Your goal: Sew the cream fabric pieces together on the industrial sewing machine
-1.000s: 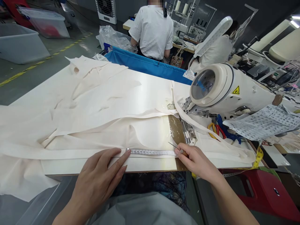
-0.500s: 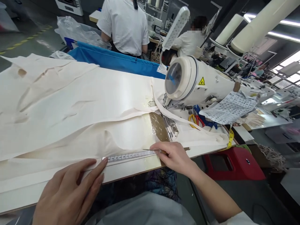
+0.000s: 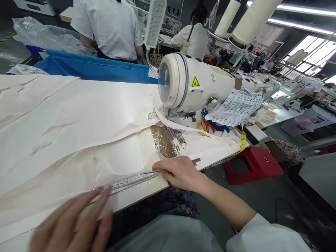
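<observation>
A white tape measure (image 3: 127, 182) lies along the serrated edge of cream fabric (image 3: 86, 168) near the table's front edge. My right hand (image 3: 181, 175) is closed at the tape's right end, around a thin pointed metal tool (image 3: 149, 172) whose tip points left; its exact kind is unclear. My left hand (image 3: 70, 224) is blurred by motion, fingers stretched and somewhat apart, with fingertips at the tape's left end. Whether they touch it cannot be made out. Beyond my right hand stands a white sewing machine (image 3: 199, 78), with a fabric strip (image 3: 183, 127) running from its needle area.
Red-and-yellow-handled scissors (image 3: 206, 126) lie beneath the machine arm, by a hanging paper sheet (image 3: 236, 106). A yellow tape (image 3: 243, 140) hangs at the table's right end, above a red stool (image 3: 253, 164). A blue cloth bin (image 3: 99, 66) and seated co-workers are behind the table.
The view has turned right, so the machine and table appear farther left. My left hand has shifted from pressing the tape's left end and is now blurred. My right hand keeps its grip.
</observation>
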A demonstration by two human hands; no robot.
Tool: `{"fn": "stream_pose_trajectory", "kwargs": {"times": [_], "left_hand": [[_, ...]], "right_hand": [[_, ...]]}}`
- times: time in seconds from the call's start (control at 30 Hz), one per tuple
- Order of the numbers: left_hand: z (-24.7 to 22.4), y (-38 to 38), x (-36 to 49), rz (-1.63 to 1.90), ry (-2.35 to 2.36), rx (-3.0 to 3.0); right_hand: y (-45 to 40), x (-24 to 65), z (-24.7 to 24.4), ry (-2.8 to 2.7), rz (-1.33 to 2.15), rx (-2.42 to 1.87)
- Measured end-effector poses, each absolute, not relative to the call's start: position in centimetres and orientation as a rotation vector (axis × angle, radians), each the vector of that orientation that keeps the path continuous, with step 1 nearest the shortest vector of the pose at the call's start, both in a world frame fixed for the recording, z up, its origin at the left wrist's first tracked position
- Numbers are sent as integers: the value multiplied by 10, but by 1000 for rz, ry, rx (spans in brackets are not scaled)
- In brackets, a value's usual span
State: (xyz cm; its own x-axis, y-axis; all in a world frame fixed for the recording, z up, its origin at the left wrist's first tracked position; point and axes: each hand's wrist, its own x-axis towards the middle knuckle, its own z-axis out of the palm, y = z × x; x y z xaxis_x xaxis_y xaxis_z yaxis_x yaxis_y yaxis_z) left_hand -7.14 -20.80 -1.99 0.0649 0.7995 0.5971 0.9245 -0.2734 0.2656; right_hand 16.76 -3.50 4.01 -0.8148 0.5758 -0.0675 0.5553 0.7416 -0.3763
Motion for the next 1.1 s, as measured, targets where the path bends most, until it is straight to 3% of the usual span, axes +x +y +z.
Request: {"fn": "stream_pose_trajectory", "kwargs": {"times": [0.2, 0.83, 1.1], "left_hand": [[-12, -165, -8, -878, -1483, -2316], [-22, -157, 1, -728, -1527, -2197], [-25, -158, 4, -696, -1575, -2168]], "right_hand": [[-34, 166, 43, -2894, 671, -940], [-7, 201, 63, -2723, 860, -1230], [-9, 196, 57, -2778, 664, -1334]]}}
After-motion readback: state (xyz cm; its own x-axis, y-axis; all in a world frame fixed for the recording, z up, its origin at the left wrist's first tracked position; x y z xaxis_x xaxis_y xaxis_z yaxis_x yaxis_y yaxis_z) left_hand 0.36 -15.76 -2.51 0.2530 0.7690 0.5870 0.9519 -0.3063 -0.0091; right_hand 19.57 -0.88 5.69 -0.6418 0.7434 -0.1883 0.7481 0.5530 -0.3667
